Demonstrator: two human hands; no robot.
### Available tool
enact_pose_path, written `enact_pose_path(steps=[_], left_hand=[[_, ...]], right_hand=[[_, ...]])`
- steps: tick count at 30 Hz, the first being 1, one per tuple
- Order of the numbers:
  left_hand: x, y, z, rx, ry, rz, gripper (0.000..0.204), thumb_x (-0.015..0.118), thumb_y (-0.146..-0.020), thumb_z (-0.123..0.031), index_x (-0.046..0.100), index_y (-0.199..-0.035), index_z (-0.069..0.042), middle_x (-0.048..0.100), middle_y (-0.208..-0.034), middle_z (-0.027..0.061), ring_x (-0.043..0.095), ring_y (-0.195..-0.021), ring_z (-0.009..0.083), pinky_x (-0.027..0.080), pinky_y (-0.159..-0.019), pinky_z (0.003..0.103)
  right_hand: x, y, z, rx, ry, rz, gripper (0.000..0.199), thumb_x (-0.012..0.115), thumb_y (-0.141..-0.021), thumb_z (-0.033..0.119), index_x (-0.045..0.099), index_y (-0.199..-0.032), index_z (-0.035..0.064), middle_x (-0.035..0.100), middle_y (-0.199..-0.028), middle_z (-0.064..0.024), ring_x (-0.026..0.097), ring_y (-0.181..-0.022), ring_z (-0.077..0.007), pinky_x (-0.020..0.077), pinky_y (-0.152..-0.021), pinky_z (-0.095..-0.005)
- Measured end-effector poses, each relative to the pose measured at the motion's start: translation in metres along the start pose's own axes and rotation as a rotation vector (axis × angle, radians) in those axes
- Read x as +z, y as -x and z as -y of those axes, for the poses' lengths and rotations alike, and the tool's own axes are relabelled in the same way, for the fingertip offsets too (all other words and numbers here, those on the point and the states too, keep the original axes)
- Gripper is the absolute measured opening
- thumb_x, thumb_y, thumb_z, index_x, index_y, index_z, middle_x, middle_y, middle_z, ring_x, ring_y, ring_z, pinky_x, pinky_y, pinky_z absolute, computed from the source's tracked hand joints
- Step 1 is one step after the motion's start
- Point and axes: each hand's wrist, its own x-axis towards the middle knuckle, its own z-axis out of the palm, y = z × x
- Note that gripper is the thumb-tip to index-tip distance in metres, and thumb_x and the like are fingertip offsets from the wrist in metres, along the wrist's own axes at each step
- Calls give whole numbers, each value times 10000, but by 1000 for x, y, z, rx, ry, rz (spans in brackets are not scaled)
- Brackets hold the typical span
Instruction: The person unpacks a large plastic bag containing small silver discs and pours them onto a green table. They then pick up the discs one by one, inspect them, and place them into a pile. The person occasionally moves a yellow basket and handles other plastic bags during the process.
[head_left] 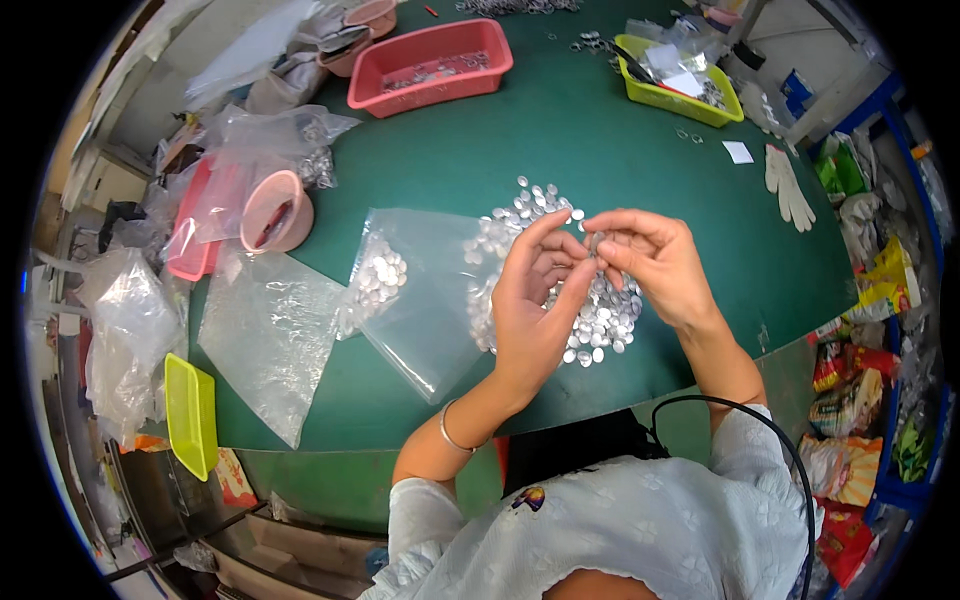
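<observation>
Both hands are raised together over a pile of small silver metal discs point(598, 318) on the green table point(560, 130). My left hand point(535, 295) has its fingers curled toward my right hand point(655, 262), and a small metal piece point(594, 243) is pinched between the fingertips of both. A clear plastic bag point(410, 290) holding several more discs lies just left of the pile, partly under my left hand.
An empty clear bag point(270, 335) lies further left. A pink bowl point(275, 212), a red tray point(432, 65) and a yellow-green tray point(680, 92) stand around the table. A white glove point(788, 185) lies at the right. A yellow tray point(190, 415) hangs off the left edge.
</observation>
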Motion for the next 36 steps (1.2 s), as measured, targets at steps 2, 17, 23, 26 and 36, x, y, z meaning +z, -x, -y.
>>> enact_pose_path(steps=[2,17,23,26,36], left_hand=[[3,-9,-7,23,44,3,353,534,-803,82,456,-1143,27,500,-868,55,547,-809,127,462,-704,246],[18,-13,-44,-1,294,-3,183,496,-819,49,519,-1000,54,574,-839,93,541,-711,119,459,-666,240],[14,-12,-45,45,292,4,214,494,-820,72,496,-1033,58,544,-788,85,558,-735,140,487,-650,267],[13,-10,-47,41,286,8,217,492,-820,74,497,-1037,57,543,-774,83,557,-721,138,487,-638,267],[13,-10,-47,6,345,-19,195,484,-833,53,507,-1026,59,558,-751,86,561,-678,139,482,-620,260]], right_hand=[[5,0,13,-58,3,24,215,587,-799,-5,578,-1006,-62,615,-827,-88,514,-584,-70,430,-528,-183],[34,4,49,-235,-117,-65,104,604,-773,-37,610,-873,-67,620,-719,-110,599,-617,-120,453,-489,-172],[45,8,49,-264,-153,-73,109,572,-807,-13,612,-895,-63,615,-720,-103,584,-605,-114,418,-466,-177],[44,8,45,-267,-195,-43,130,575,-805,-12,595,-924,-63,617,-736,-105,584,-603,-115,418,-468,-178],[40,2,33,-247,-304,20,150,603,-793,0,565,-928,-54,625,-766,-111,588,-607,-112,435,-475,-179]])
